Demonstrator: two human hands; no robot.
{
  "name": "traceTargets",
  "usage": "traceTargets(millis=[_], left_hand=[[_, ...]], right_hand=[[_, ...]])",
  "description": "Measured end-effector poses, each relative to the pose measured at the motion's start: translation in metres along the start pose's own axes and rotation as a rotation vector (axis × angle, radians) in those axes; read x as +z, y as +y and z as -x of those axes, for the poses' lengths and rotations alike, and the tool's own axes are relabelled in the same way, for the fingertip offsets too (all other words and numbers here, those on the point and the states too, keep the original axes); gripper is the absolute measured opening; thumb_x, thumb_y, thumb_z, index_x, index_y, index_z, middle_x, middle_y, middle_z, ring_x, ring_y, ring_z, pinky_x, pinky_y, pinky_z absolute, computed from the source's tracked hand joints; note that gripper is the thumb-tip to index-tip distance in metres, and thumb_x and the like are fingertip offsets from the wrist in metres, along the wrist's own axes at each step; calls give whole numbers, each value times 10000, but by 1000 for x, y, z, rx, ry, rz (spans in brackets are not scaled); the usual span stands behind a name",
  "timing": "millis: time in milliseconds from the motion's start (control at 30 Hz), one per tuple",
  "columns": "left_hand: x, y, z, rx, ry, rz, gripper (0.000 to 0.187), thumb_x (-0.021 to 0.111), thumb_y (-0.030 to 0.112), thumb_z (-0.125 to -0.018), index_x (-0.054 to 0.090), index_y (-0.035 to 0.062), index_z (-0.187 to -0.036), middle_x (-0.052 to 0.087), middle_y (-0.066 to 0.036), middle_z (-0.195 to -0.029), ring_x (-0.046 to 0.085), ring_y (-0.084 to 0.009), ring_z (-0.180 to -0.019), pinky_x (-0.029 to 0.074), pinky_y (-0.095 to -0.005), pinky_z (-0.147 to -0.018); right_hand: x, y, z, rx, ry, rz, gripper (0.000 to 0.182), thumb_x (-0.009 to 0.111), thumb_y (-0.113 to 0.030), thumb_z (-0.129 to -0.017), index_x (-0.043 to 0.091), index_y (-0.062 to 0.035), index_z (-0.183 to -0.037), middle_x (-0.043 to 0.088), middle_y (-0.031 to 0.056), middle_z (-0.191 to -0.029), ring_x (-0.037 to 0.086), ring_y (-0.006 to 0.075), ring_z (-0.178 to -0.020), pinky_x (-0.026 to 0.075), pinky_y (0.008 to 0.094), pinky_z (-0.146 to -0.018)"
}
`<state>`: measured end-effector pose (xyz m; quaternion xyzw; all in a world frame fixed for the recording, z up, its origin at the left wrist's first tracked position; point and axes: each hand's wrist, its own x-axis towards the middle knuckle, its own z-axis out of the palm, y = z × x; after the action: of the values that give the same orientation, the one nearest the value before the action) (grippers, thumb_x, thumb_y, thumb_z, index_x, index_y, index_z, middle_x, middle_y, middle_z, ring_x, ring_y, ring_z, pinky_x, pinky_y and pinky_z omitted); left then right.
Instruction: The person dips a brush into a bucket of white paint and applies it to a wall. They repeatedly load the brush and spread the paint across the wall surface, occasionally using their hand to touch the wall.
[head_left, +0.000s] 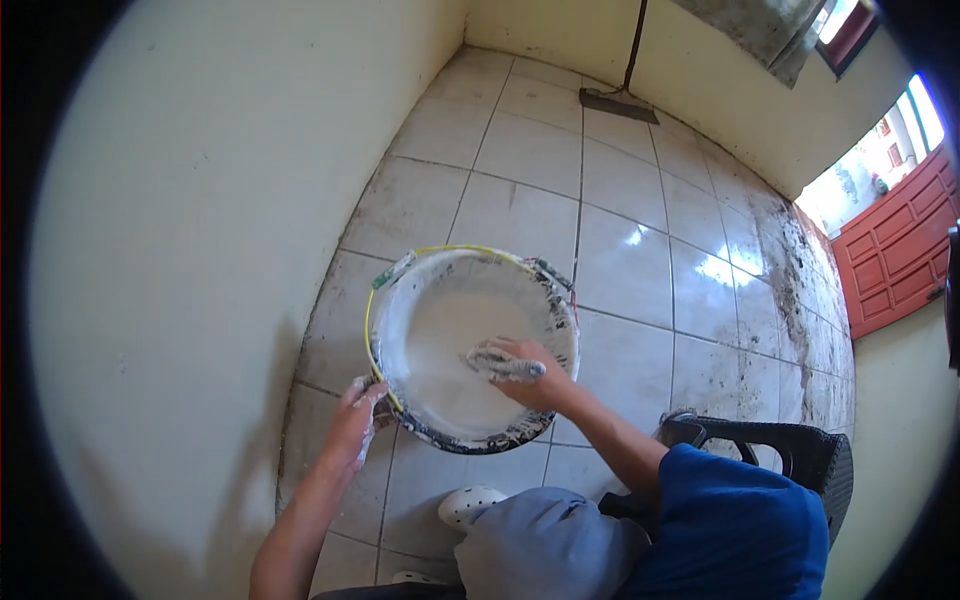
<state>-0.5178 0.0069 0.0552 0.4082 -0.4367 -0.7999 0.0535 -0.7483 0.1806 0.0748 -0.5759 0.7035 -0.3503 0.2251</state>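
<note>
A round bucket (470, 345) stands on the tiled floor (620, 270), close to the cream wall (200, 250) on the left, in the middle of the view. It holds thick white paint that covers its bottom and coats its inside wall. Its rim is crusted with dried white and dark splashes, and a thin yellow edge shows along the far and left sides.

The right hand (525, 372) reaches into the bucket from the near right. Its fingers are curled shut around a paint-covered tool (500, 362), whitened all over; what kind of tool it is cannot be told. The tool's end lies on the paint surface near the right of the bucket's middle. The left hand (358, 415) is at the near left rim, smeared with white, its fingers closed on the bucket's edge.

Near the bottom of the view a white perforated shoe (470, 505) rests on the tiles just beside the bucket, with a grey-clad knee (545, 550) next to it. A dark plastic chair (790, 460) stands at the near right. Far off, a long-handled floor tool (620, 100) leans against the far wall, and a red door (895, 250) is at the right.
</note>
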Motion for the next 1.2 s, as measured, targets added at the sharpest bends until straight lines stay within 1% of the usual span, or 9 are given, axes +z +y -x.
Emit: traceTargets(millis=[167,300,600,700,800,933,1067,1133,1200], left_hand=[[14,4,7,-99,200,-114,411,624,250,-812,472,8,-1108,592,-81,-925,558,-122,-809,445,-284,-683],[9,-1,12,-86,90,-302,444,626,245,-814,455,18,-1155,577,-62,-852,471,-91,-570,373,-251,-461],[9,17,22,-115,10,-467,397,585,261,-848,503,-14,-1123,596,-143,-1043,535,-205,-1005,423,-331,-840],[9,22,13,-82,-16,-597,422,585,279,-850,506,-39,-1117,580,-153,-1080,533,-215,-1000,405,-322,-866],[-1,14,8,-7,-1,-681,458,584,308,-855,493,-45,-1131,581,-163,-1084,537,-235,-999,401,-337,-880],[17,18,23,387,65,-916,462,534,321,-882,446,-55,-1135,571,-250,-1063,549,-374,-1008,407,-406,-878],[8,-15,11,489,177,-981,450,495,313,-900,411,-76,-1109,570,-302,-908,548,-471,-836,445,-490,-706],[0,-28,8,559,201,-1033,452,476,308,-911,400,-103,-1083,568,-307,-852,554,-467,-759,449,-488,-644],[2,-24,10,550,176,-1020,518,460,322,-919,374,-154,-1102,559,-322,-853,557,-459,-753,452,-476,-633]], right_hand=[[-7,-8,2,17,-31,38,353,588,-75,-708,571,-61,-1060,577,162,-989,546,367,-906,459,425,-785],[-13,-21,1,-31,-40,41,368,581,-85,-711,558,-64,-1078,573,170,-1000,545,377,-912,453,441,-791],[-11,-22,-6,-5,61,-43,432,595,-94,-699,532,-57,-1124,563,180,-1044,526,381,-964,422,435,-846],[-18,-32,-8,22,67,-38,388,591,-78,-706,544,-50,-1091,561,167,-1033,533,373,-941,439,429,-814],[-18,-29,-10,1,40,-45,367,587,-86,-718,554,-56,-1083,561,163,-1039,542,371,-916,450,422,-796],[10,-6,-4,-43,34,-91,427,626,-104,-697,561,-73,-1118,568,175,-1098,548,363,-967,436,402,-856],[-1,-29,-17,103,-46,-94,359,666,-102,-694,604,-76,-1046,622,107,-1010,601,249,-906,476,329,-796],[7,-26,-23,315,-64,-364,326,678,-109,-697,612,-70,-1014,620,71,-989,595,180,-898,477,308,-786],[3,-29,-27,294,-99,-244,304,669,-101,-710,609,-66,-1006,615,54,-977,587,158,-890,475,298,-786]])
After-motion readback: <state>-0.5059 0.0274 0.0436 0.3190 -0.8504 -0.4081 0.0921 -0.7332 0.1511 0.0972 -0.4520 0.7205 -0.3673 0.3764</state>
